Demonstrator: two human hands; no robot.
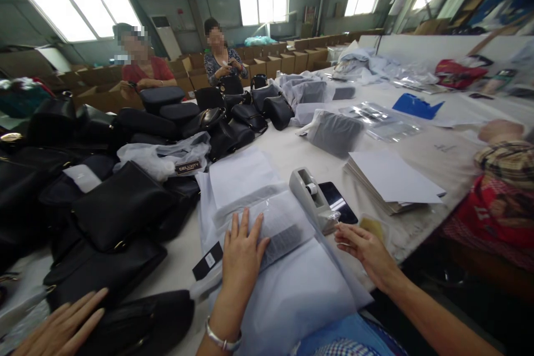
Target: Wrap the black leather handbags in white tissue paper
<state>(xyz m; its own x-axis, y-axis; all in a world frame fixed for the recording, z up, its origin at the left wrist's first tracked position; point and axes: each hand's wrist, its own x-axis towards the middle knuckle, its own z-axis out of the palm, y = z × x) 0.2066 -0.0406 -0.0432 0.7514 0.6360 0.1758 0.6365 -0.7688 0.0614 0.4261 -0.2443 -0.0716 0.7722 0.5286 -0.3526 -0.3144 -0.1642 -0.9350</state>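
Note:
My left hand [242,253], with a bracelet at the wrist, lies flat with spread fingers on a translucent plastic bag [279,217] that rests on a stack of white sheets [237,178]. A black tag [208,261] with a white label pokes out beside it. At the front of the grey tape dispenser [308,194], my right hand [362,247] pinches a small piece of clear tape [334,217] between thumb and fingers. A dark phone [337,200] sits just behind the dispenser's right side.
Black handbags [120,206] are heaped on the left, where another person's hand [69,325] rests. White cards [392,178] are stacked right, with a blue dispenser [417,105] beyond. Two people [148,69] are across the table, and someone in red plaid [496,200] is at right.

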